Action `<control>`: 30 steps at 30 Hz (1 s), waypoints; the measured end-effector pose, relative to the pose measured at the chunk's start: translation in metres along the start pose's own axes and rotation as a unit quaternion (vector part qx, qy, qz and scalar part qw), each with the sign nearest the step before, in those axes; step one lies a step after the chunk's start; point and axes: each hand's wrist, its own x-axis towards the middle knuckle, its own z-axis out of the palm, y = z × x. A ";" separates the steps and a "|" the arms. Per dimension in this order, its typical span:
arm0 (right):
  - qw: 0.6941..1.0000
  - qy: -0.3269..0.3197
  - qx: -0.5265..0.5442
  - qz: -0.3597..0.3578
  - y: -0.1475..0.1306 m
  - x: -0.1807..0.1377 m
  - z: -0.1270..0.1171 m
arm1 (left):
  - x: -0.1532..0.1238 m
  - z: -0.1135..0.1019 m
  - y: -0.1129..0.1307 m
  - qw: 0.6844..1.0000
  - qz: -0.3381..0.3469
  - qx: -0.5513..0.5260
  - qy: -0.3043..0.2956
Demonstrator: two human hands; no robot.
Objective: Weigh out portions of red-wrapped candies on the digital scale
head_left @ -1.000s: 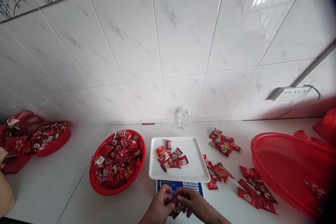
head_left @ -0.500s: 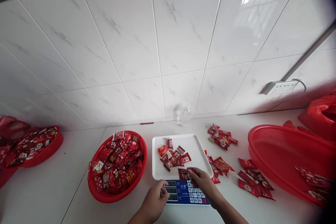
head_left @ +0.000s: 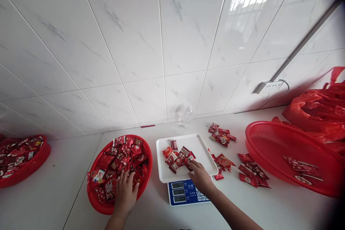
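Pointing toward 1 o'clock along its long axis, a red packet [head_left: 191, 155] is carried by the white tray [head_left: 203, 147], at the fingertips of the right hand [head_left: 199, 176]. By that hand the fingers are kept close together and the thumb is held apart; whether the packet is gripped or only touched cannot be told. At least six packets are held by the tray in one overlapping heap; the topmost packet [head_left: 174, 145] is aligned nearly from 12 to 6 o'clock, and a brown-red packet [head_left: 184, 152] is slanted from 1 to 7.

At 9 o'clock from the tray, one heaped basket [head_left: 101, 209] is overlapped by the left hand [head_left: 125, 191], its fingers spread wide toward 12 o'clock over packets too many to be counted. Beneath the tray, one blue scale [head_left: 185, 185] with three displays is left showing at 6 o'clock.

Three loose groups are seen on the desk [head_left: 151, 210]: at least five packets in the upper group [head_left: 223, 138] at 2 o'clock, at least three in the near group [head_left: 224, 161] and at least four in the outer group [head_left: 252, 172], both toward 3. Beyond these, at least two packets are contained in one perforated basket [head_left: 269, 143].
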 end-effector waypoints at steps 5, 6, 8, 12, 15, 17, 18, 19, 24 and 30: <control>0.997 -0.008 0.066 -0.026 -0.009 0.004 0.001 | 0.000 -0.011 -0.025 0.987 -0.082 0.136 -0.024; 0.997 -0.002 0.077 -0.032 -0.010 0.002 0.002 | -0.001 -0.012 -0.027 0.984 -0.103 0.146 -0.023; 0.994 0.010 0.096 -0.042 -0.008 -0.005 0.004 | -0.002 -0.014 -0.034 0.980 -0.139 0.141 -0.038; 0.990 0.014 0.135 -0.033 0.001 -0.031 0.009 | 0.001 -0.010 -0.050 0.987 -0.108 0.083 -0.081; 0.987 0.000 0.157 -0.028 0.010 -0.054 0.014 | 0.005 -0.006 -0.060 0.995 -0.071 0.034 -0.062; 0.987 -0.006 0.159 -0.031 0.014 -0.066 0.018 | 0.008 -0.004 -0.065 0.997 -0.068 -0.005 -0.036; 0.987 -0.008 0.157 -0.033 0.015 -0.070 0.019 | 0.009 -0.004 -0.067 0.997 -0.068 -0.025 -0.022; 0.988 -0.010 0.154 -0.033 0.015 -0.072 0.020 | 0.010 -0.005 -0.068 0.997 -0.066 -0.044 -0.009; 0.995 0.003 0.091 -0.026 0.004 -0.063 0.005 | 0.015 -0.020 -0.059 0.990 -0.050 -0.116 0.060; 0.996 -0.036 -0.055 -0.064 -0.015 -0.025 -0.008 | 0.022 -0.053 -0.029 0.944 -0.160 -0.272 0.098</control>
